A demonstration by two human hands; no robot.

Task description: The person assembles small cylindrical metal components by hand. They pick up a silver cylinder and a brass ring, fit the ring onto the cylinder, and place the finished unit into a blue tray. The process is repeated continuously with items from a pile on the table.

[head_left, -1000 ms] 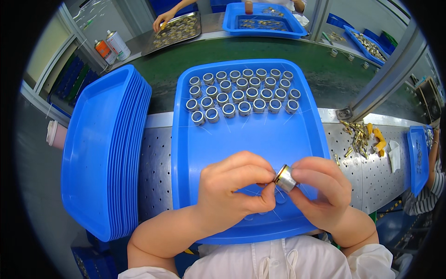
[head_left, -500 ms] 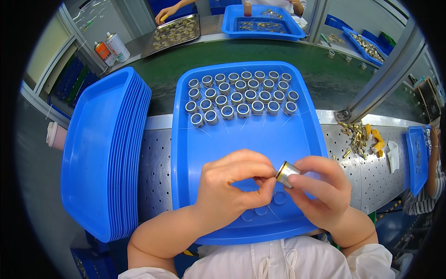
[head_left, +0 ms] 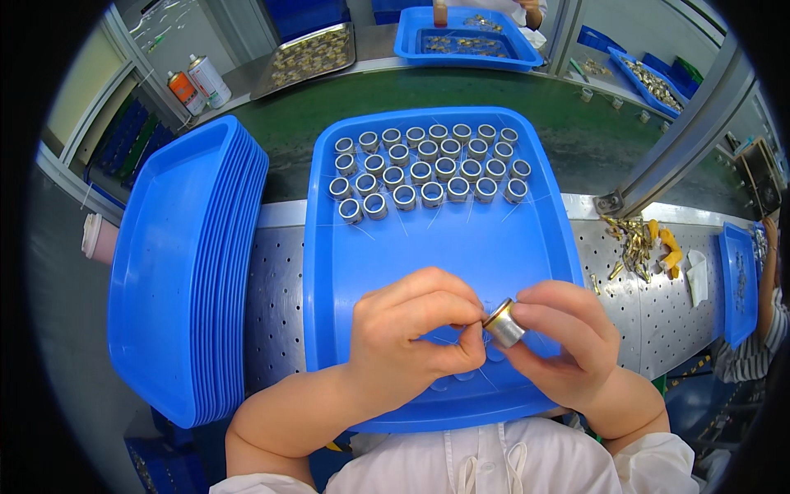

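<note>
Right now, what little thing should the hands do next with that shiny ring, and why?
Probably set the small silver metal ring, pinched between both hands, beside the two rings in the short front row on the blue plastic tray; that row has room.

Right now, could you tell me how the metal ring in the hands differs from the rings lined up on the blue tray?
The held ring is tilted on its side, pinched between the left hand and right hand; the rowed rings stand open end up on the blue tray. It is alone; they sit packed in rows. All look like short silvery cylinders.
</note>
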